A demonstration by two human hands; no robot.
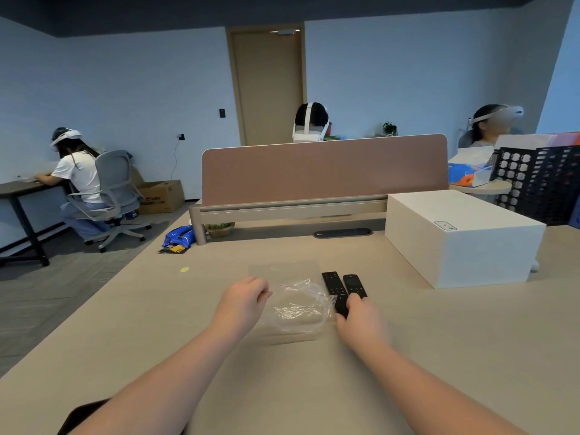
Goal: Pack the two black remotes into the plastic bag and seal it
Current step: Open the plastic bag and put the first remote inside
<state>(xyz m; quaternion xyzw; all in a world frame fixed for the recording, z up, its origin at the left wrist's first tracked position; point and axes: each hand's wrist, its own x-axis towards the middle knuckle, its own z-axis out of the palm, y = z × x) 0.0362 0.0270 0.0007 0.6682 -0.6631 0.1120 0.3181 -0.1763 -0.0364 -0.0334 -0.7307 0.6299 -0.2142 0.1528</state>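
Observation:
Two black remotes lie side by side on the beige table, the left remote (333,287) and the right remote (354,284). A clear plastic bag (298,304) with a red-lined mouth sits crumpled just left of them. My left hand (243,301) pinches the bag's left edge and lifts it open. My right hand (361,321) covers the near ends of both remotes, fingers closed around them. The bag's right edge touches the left remote.
A white box (461,237) stands right of the remotes. A pink desk divider (323,169) runs across the back. A blue packet (179,237) and a yellow dot (184,269) lie at the left. People in headsets sit beyond.

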